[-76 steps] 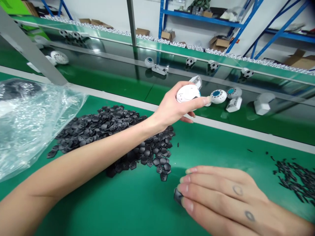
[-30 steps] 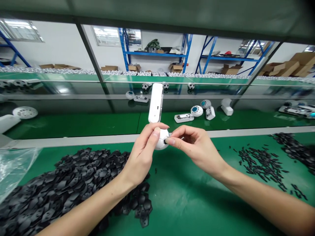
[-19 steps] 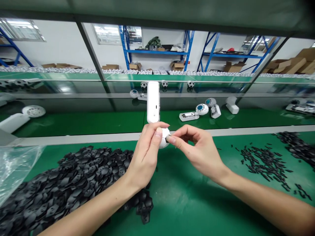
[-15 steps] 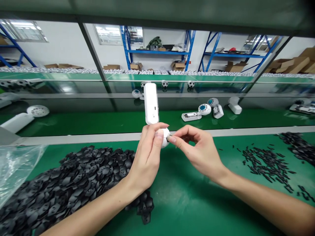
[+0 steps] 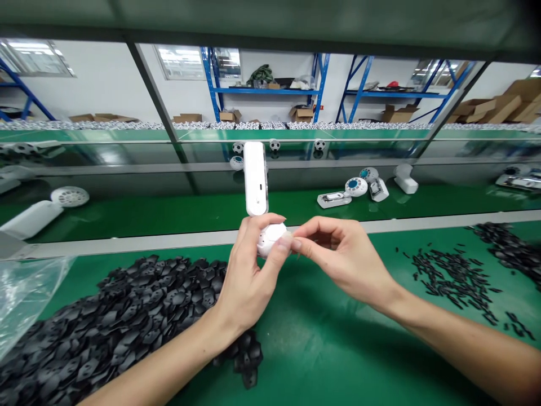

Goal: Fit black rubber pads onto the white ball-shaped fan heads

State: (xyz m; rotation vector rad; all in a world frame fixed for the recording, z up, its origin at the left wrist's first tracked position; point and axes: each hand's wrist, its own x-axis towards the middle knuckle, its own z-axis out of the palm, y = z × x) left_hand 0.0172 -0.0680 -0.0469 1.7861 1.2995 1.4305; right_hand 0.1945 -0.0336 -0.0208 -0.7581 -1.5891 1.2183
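My left hand (image 5: 249,270) is closed round the ball-shaped head of a white plastic device (image 5: 256,179), whose flat handle stands upright above my fingers. My right hand (image 5: 342,256) is pinched at the right side of that ball, thumb and forefinger pressed together against it. Whatever the pinch holds is hidden behind the fingertips. Both hands hover above the green bench mat (image 5: 321,344), just in front of the grey strip at its far edge.
A big heap of black pentagon pieces (image 5: 110,321) lies at the left, with a clear plastic bag (image 5: 21,293) beside it. Small black slivers (image 5: 452,273) are scattered at the right. More white devices (image 5: 350,189) lie on the conveyor beyond.
My left hand brought the white device from the conveyor to the middle and stood it upright. My right hand rose from the mat to pinch at its ball; the dark piece no longer shows.
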